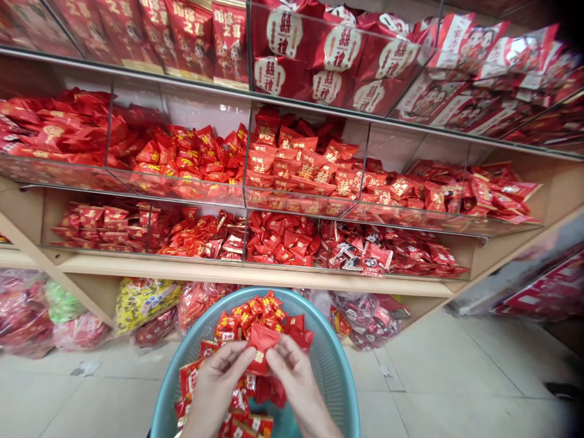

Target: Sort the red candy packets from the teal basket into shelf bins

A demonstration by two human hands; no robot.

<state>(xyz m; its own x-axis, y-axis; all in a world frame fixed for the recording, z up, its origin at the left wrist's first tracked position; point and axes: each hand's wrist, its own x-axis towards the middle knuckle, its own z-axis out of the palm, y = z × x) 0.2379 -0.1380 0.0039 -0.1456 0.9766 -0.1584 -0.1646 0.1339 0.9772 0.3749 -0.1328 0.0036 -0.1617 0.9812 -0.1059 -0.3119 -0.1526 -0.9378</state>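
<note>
Between my two hands is a small red candy packet (260,358) with gold print, held flat above a blue plastic basket (343,371). My left hand (218,380) pinches its left edge between thumb and fingers. Its right edge is gripped the same way by my right hand (295,377). Below them, many red and gold wrapped candies (255,313) lie in the basket, piled mostly along its far and left sides. My wrists and hands cover part of the pile.
Ahead stands a wooden shelf (255,272) with clear-walled bins of red packets (301,164). Larger red bags (337,48) fill the top row. Plastic bags of sweets (148,301) sit under the bottom shelf, left and right of the basket, by the tiled floor (438,371).
</note>
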